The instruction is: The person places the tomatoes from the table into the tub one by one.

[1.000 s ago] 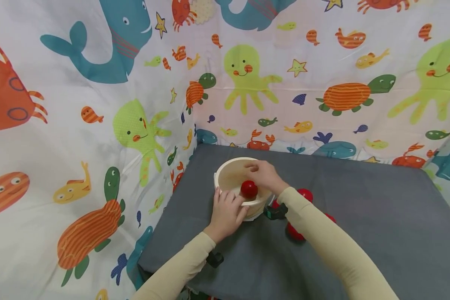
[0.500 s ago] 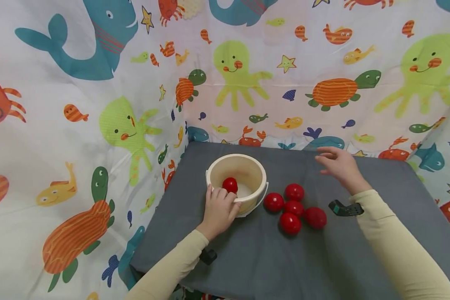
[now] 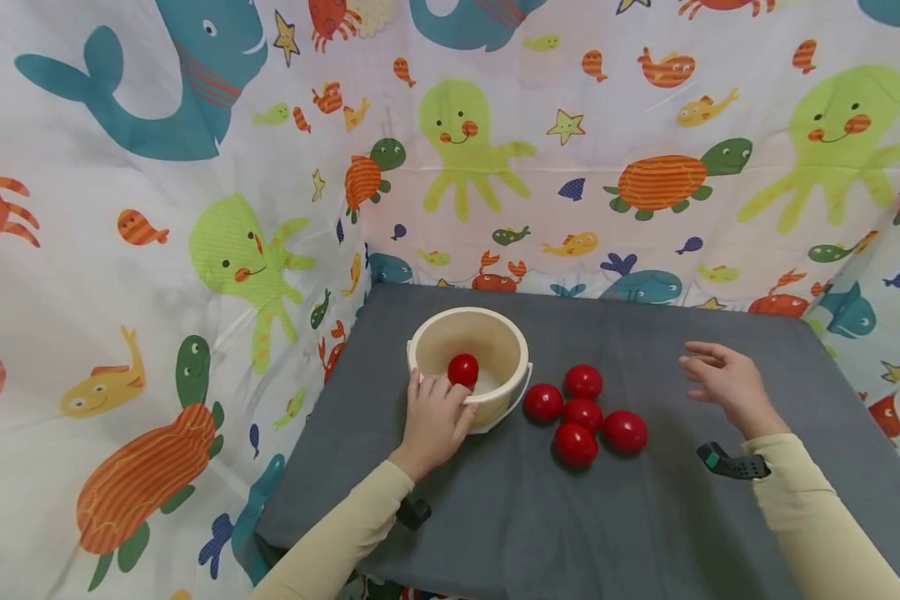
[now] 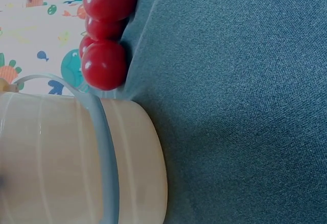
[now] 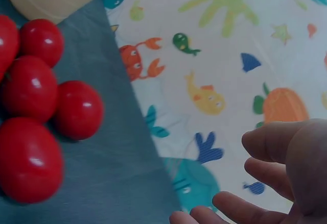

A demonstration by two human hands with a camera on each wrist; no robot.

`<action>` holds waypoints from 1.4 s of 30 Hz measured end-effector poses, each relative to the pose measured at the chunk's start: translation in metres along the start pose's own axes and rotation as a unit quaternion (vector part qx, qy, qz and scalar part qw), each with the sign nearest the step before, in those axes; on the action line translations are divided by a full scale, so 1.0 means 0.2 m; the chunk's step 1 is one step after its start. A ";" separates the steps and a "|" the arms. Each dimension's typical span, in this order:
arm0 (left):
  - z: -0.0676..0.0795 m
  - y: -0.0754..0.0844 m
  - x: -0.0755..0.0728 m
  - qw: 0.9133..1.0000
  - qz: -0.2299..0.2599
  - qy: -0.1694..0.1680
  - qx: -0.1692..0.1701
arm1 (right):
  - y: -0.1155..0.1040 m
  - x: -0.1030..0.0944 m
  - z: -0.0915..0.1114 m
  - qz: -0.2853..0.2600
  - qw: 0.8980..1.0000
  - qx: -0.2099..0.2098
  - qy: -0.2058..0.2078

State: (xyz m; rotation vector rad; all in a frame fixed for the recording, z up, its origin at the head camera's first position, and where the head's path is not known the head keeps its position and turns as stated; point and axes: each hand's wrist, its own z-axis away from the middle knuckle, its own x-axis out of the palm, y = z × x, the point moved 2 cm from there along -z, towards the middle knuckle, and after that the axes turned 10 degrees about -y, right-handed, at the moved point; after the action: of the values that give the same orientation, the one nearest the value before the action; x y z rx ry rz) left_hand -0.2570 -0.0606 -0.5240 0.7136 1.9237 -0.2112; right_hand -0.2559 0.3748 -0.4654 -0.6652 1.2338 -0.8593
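Observation:
A cream bucket (image 3: 512, 357) with a thin handle stands upright on the table. My left hand (image 3: 433, 421) grips its near rim, with the fingertips over the edge. Inside lies one shiny red tomato-like ball (image 3: 462, 369). To the right of the bucket sits a close cluster of several similar red balls (image 3: 582, 413), seen near in the right wrist view as a red ball (image 5: 34, 158). Well to the right of them my right hand (image 3: 733, 387) hangs over the table with loosely bent fingers and nothing in them. In the left wrist view the bucket's side (image 4: 61, 152) fills the lower left.
The table is covered with dark grey cloth (image 3: 495, 517). Behind it and on the left hang white curtains (image 3: 390, 192) printed with sea animals, meeting at the table's back left corner. A camera strap (image 3: 735, 462) sits on the right wrist.
My right hand has come out of the bucket and swung far to the right, then slightly nearer. A red ball stays inside the bucket. My left hand keeps its hold on the rim.

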 end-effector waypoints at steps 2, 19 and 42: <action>0.00 0.00 0.00 1.000 0.001 -0.001 0.000 | 0.05 0.03 0.00 -0.001 1.000 0.005 -0.006; 0.01 0.00 0.00 1.000 0.005 -0.011 -0.007 | 0.26 0.27 -0.01 -0.009 0.998 0.048 -0.043; 0.00 0.01 -0.01 1.000 -0.003 -0.003 -0.007 | 0.35 0.44 -0.04 -0.055 0.995 0.059 -0.061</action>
State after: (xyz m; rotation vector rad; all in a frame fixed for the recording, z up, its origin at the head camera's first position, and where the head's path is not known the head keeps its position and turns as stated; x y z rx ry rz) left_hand -0.2557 -0.0604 -0.5229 0.6970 1.9195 -0.2047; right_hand -0.2404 0.3375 -0.5714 -0.6847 1.0361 -0.9617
